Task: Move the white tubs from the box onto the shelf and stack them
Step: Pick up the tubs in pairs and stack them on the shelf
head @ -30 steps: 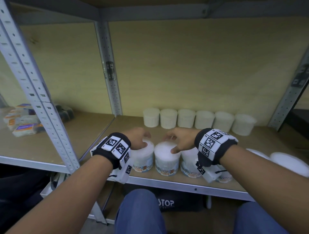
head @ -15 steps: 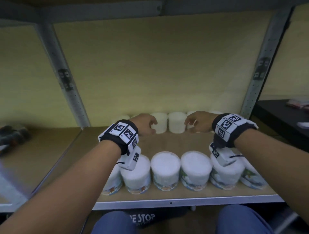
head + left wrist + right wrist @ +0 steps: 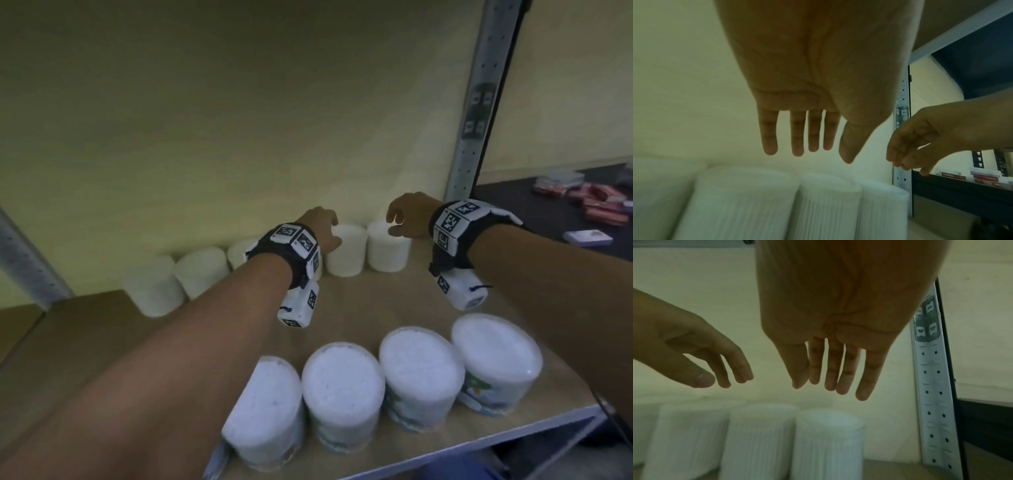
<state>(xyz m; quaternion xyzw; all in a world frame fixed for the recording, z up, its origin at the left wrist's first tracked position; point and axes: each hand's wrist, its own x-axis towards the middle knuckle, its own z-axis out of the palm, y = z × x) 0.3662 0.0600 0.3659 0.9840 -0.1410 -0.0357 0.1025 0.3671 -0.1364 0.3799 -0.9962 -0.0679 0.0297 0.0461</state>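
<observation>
Several white tubs with printed labels stand in a row at the front edge of the wooden shelf. A second row of plain white tubs lines the back wall. My left hand and right hand both reach over the front row and hover just above the back-row tubs, empty. In the left wrist view the left hand has straight fingers above the tubs. In the right wrist view the right hand hangs the same way over a tub. No box is in view.
A perforated metal upright borders the shelf bay on the right. Beyond it a dark surface carries small red and clear packets. A plywood back wall closes the bay behind the tubs.
Both hands left the front-row tubs and moved up and back to the rear row. The head view swung to the right, so the right upright came into view.
</observation>
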